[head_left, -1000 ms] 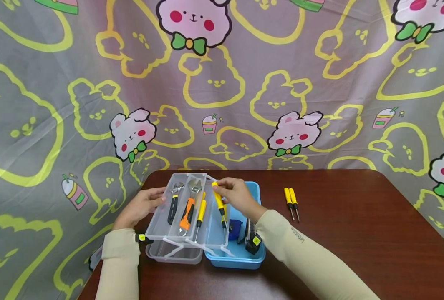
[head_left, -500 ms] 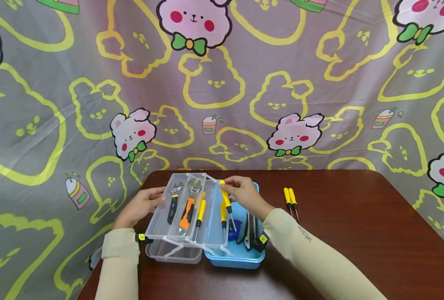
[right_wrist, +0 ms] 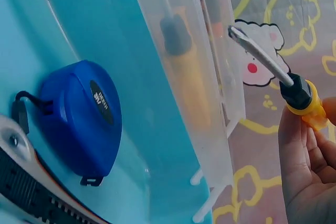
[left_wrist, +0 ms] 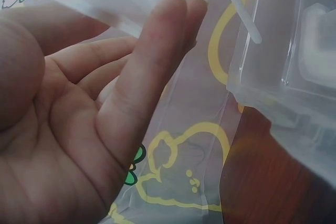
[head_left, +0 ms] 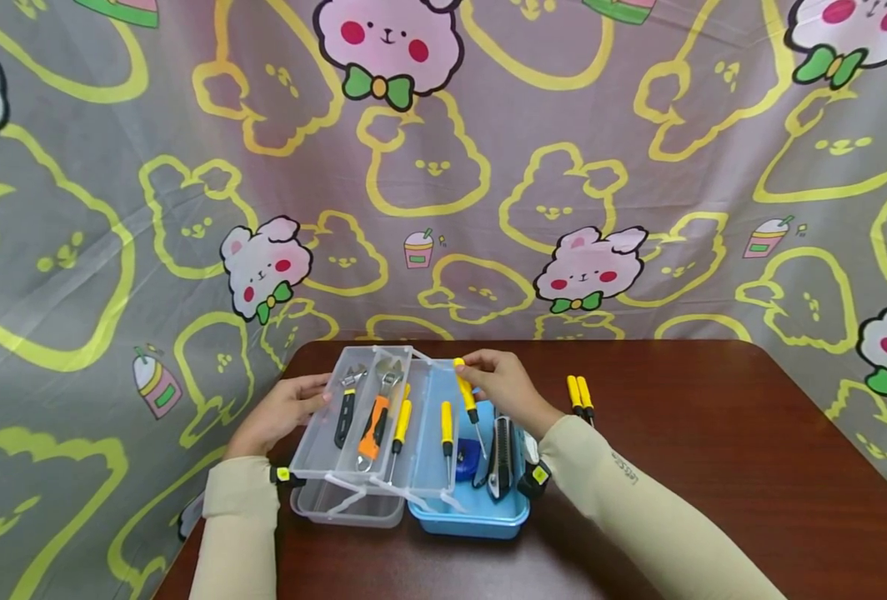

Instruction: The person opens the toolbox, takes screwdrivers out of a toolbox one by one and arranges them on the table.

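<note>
My left hand (head_left: 278,412) grips the left edge of the raised clear tray (head_left: 310,458), part of a fold-out toolbox; the left wrist view shows its fingers under the plastic. My right hand (head_left: 509,387) pinches a yellow-handled screwdriver (head_left: 468,396) by its handle, the shank slanting down over the blue toolbox base (head_left: 473,527). Close up, its bare metal shank (right_wrist: 260,56) shows. In the trays lie a black adjustable wrench (head_left: 346,421), an orange-handled one (head_left: 373,433) and yellow screwdrivers (head_left: 447,425).
A blue tape measure (right_wrist: 84,119) and a utility knife (head_left: 500,462) lie in the blue base. Two yellow screwdrivers (head_left: 578,393) rest on the brown table (head_left: 684,450), partly behind my right arm. A patterned cloth (head_left: 481,167) hangs behind.
My right hand has moved to the right with the screwdriver, from over the clear tray to over the blue base. The left hand has stayed on the tray edge.
</note>
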### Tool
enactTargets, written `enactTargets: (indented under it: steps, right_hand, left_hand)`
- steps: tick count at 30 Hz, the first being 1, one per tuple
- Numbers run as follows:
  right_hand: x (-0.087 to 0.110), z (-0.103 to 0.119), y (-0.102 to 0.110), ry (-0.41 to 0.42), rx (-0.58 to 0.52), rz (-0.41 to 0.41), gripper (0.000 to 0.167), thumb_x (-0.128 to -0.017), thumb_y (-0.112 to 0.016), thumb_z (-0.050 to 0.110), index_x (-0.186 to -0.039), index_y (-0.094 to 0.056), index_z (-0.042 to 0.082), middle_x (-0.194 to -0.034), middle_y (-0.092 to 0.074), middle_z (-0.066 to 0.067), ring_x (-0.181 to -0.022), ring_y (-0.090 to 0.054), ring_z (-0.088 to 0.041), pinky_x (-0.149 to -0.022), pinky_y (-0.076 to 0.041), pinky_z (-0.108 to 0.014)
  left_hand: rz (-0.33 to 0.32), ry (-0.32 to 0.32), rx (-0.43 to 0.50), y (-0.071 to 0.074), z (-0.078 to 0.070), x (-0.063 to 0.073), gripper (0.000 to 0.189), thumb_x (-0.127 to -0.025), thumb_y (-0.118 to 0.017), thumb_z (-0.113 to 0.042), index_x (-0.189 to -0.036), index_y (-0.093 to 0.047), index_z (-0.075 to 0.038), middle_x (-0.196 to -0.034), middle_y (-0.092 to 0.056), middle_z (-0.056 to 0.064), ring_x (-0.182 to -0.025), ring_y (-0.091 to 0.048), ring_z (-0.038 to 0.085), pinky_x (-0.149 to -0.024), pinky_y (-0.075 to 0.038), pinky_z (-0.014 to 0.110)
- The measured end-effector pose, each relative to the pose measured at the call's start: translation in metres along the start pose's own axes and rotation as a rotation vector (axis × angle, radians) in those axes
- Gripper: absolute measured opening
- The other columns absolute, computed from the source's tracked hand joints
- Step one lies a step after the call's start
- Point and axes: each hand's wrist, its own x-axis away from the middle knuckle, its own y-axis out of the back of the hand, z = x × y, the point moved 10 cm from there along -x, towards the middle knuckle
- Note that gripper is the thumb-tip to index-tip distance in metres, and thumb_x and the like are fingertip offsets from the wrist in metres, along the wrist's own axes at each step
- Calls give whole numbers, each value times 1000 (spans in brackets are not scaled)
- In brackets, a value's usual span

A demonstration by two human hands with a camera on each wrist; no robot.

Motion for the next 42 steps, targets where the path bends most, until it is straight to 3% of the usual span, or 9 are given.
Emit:
enactTargets:
  steps: [10,30,42]
  right_hand:
    - [2,-6,11,-3,-20,10,34,-94,-66,35,-113,-67,7,-101,-67,-9,-92,-63,-26,-76,-56,-37]
    - [4,-19,49,-57,40,-83,32,-92,-67,37,-111,-68,12,-103,-66,-7,-95,-60,-28,-77,-55,-36]
    - [8,-26,69,-64,31,-108,30,-94,-67,32,-112,-67,8,-101,-65,-11,-90,-63,-29,-82,-55,-44]
  left_hand:
    - [3,-1,-3,1,-1,0,51,-98,-60,-23,-145,-46,-8,-125,-61,13,-102,-63,27,-84,-53,44]
    - [5,-6,-4,0,-1,1,51,-98,-60,-24,-145,-47,-8,-125,-62,13,-103,-62,27,-86,-52,45]
    - [-1,-1,-7,0,0,1,51,-98,-60,-23,-145,-47,-8,-125,-61,13,-103,-62,27,-86,-52,45]
